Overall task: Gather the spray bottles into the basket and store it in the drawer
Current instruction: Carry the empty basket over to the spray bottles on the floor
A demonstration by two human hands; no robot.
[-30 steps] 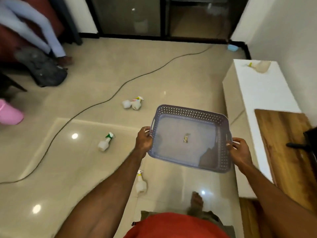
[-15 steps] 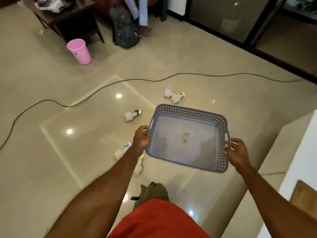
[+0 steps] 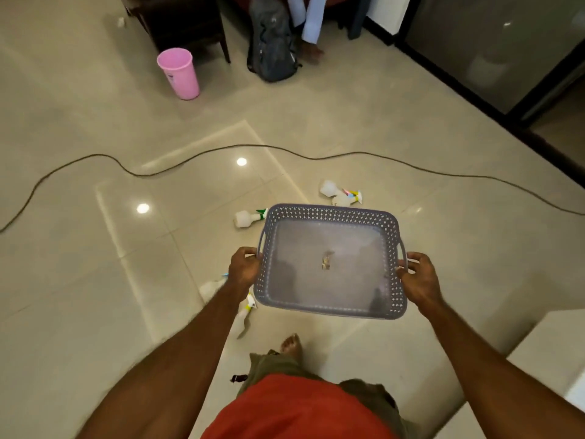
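Note:
I hold a grey perforated basket [image 3: 329,212] level in front of me above the tiled floor. My left hand [image 3: 243,269] grips its left handle and my right hand [image 3: 418,278] grips its right handle. Inside lies only a small scrap [image 3: 326,260]. White spray bottles lie on the floor: one with a green nozzle [image 3: 248,217] just beyond the basket's left corner, two together [image 3: 340,194] past its far rim, and two more [image 3: 212,288] [image 3: 247,310] partly hidden under my left wrist.
A dark cable [image 3: 190,156] snakes across the floor beyond the bottles. A pink bucket [image 3: 179,72], a dark table leg [image 3: 221,42], a grey backpack [image 3: 272,49] and a seated person's legs [image 3: 308,23] are at the back. A white cabinet edge [image 3: 557,369] is at lower right.
My view has swung left, away from the white cabinet toward the open floor. The basket stays held in both hands, and the bottles now lie closer under and around it.

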